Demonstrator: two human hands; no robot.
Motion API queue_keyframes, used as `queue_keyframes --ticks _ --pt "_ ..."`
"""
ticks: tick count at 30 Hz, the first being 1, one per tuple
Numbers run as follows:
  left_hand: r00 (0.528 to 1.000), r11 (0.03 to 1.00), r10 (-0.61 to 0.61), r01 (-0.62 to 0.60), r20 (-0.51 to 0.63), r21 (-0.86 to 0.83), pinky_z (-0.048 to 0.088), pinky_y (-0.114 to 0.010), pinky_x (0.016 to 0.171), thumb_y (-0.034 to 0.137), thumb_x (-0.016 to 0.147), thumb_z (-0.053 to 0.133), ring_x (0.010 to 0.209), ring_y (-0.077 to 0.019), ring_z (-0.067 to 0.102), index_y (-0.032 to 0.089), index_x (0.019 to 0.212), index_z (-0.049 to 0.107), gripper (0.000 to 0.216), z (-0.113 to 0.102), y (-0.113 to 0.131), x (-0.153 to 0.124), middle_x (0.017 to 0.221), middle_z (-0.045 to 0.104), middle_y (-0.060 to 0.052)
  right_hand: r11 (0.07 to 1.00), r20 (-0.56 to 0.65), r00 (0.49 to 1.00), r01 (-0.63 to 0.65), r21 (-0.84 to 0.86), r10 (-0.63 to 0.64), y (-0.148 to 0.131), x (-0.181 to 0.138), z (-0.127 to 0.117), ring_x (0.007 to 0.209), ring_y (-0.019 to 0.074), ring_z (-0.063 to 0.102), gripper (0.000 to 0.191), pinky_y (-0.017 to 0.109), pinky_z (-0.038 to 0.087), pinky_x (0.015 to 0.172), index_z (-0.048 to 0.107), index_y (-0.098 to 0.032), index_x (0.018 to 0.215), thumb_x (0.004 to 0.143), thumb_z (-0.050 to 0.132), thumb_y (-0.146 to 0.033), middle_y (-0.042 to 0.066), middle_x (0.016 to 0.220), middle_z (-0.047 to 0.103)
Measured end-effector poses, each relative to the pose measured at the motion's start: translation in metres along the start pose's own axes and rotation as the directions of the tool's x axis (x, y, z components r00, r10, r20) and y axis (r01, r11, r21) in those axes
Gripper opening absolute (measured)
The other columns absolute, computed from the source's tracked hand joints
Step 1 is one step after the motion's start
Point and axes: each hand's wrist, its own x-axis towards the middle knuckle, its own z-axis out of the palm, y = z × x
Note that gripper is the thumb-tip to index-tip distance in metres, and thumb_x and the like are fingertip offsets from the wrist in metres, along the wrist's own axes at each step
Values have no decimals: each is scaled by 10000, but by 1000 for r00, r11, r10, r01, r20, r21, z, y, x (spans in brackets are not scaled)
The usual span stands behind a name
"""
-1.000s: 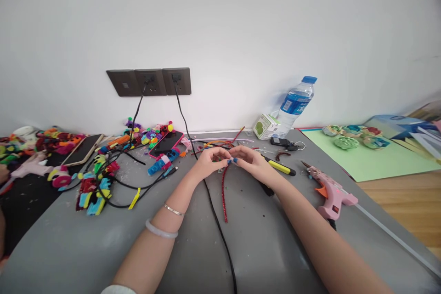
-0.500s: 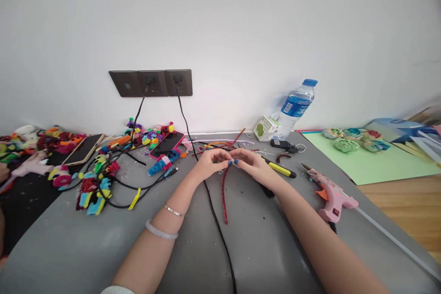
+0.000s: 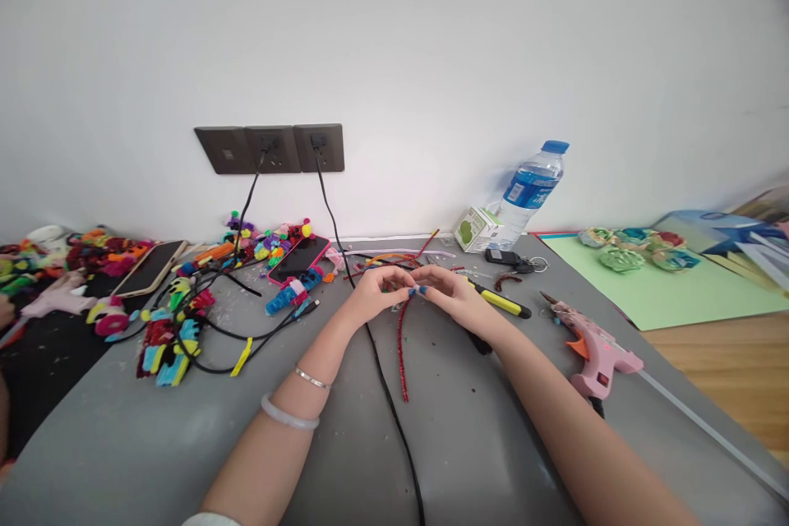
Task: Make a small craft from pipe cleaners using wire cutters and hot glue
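Note:
My left hand [image 3: 377,293] and my right hand [image 3: 449,292] meet fingertip to fingertip over the grey table [image 3: 468,436], both pinched on the top end of a red pipe cleaner [image 3: 401,349]. The stem trails toward me across the table top. A black cable [image 3: 387,394] runs under my left wrist and down to the near edge. Two bracelets sit on my left forearm.
A pink glue gun [image 3: 597,348] lies right of my right arm. A yellow-handled tool [image 3: 500,302], keys, a small green carton [image 3: 476,228] and a water bottle [image 3: 528,189] stand behind. Two phones, cables and colourful craft pieces [image 3: 166,329] crowd the left. Green paper [image 3: 666,289] lies far right.

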Motion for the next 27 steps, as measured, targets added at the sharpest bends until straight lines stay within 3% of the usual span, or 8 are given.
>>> queue_keyframes --ticks 27 --pt "999 998 -31 30 -19 -57 457 -254 688 274 758 675 727 -136 583 137 874 677 179 0 2 0 813 656 -46 999 -41 999 20 -26 -21 6 2 0 1037 240 682 275 431 518 984 692 -214 1083 877 566 -343 66 1127 730"
